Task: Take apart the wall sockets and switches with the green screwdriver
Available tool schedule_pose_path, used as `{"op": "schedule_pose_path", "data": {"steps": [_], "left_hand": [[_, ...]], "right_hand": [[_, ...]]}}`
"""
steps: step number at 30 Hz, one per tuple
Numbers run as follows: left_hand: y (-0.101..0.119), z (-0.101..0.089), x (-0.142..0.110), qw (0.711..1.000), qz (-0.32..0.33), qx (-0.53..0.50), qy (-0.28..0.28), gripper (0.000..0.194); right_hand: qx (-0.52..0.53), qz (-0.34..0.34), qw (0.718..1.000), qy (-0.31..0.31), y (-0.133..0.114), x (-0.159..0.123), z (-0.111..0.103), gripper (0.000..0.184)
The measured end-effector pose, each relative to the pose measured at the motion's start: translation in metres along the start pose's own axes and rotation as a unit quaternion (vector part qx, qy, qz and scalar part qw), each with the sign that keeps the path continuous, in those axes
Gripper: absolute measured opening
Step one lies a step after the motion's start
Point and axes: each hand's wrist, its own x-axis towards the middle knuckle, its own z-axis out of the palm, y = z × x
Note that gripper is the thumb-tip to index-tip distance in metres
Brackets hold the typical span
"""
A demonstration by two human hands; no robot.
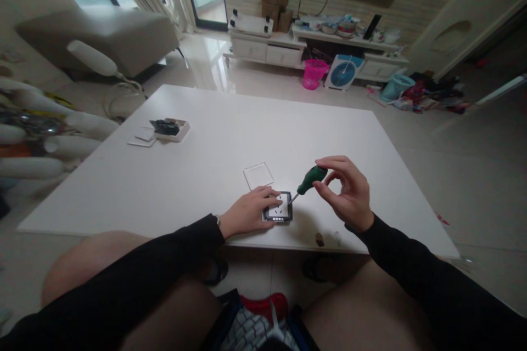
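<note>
A wall socket [283, 209] with a white face and dark edging lies near the table's front edge. My left hand [251, 209] grips it from the left, fingers over its face and thumb along its near side. In my right hand [348, 192], thumb and fingertips pinch the end of a green-handled screwdriver [309, 180]. Its shaft slants down to the socket's right edge; whether the tip sits in a screw is too small to tell. Just beyond the socket lies a thin white square frame [258, 175].
A white box [183, 130] with dark socket parts [166, 126] stands at the table's far left, beside loose white frames [142, 140]. A small brownish-yellow item [319, 239] lies at the front edge. Beyond the white table [214, 137] stand a pink basket [314, 74] and a blue fan [343, 72].
</note>
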Motion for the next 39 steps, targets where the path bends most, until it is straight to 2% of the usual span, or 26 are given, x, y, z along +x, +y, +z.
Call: {"op": "schedule_pose_path", "data": {"steps": [4,7,10,14,17,22,26,28,31,35,39], "left_hand": [[0.0003,-0.0004,-0.0002,1.0,-0.001,0.002,-0.003,0.043],[0.0009,-0.001,-0.0002,1.0,-0.007,0.0,-0.008,0.044],[0.0018,-0.0017,0.0,1.0,-0.008,0.0,-0.009,0.045],[0.0027,-0.0023,0.0005,1.0,-0.006,0.005,-0.008,0.046],[0.0026,-0.0019,0.0005,1.0,-0.004,0.007,-0.004,0.045],[0.0022,-0.0015,0.0002,1.0,-0.004,0.008,-0.006,0.046],[0.002,-0.0013,0.0,1.0,-0.006,0.002,-0.006,0.044],[0.0018,-0.0012,-0.0002,1.0,-0.005,0.002,-0.005,0.044],[0.0018,-0.0012,-0.0004,1.0,-0.004,0.005,-0.004,0.045],[0.002,-0.0014,-0.0002,1.0,-0.005,0.003,-0.003,0.047],[0.0019,-0.0009,-0.0003,1.0,-0.011,-0.004,-0.004,0.048]], "right_hand": [[-0.001,-0.01,0.999,0.03,0.0009,-0.0001,0.0008,0.036],[0.015,0.003,1.0,0.012,-0.0012,-0.001,0.0001,0.041],[0.012,-0.013,1.0,-0.007,-0.0019,0.0,-0.001,0.039],[-0.012,-0.036,0.999,0.021,-0.0004,0.0011,0.0003,0.036],[-0.008,-0.017,0.999,0.028,-0.0012,-0.0007,0.0016,0.04],[-0.002,-0.007,1.0,-0.008,-0.0036,-0.0006,-0.0004,0.039],[-0.031,-0.026,0.999,0.028,-0.0014,0.0006,0.0002,0.034],[-0.022,-0.018,0.999,0.044,-0.0008,-0.0004,0.002,0.04],[0.016,0.016,0.999,0.03,-0.0027,-0.0024,0.0039,0.047],[0.024,0.017,1.0,0.009,-0.0059,-0.0017,0.0031,0.036],[-0.007,-0.015,0.999,0.034,-0.0042,0.0008,0.0026,0.032]]}}
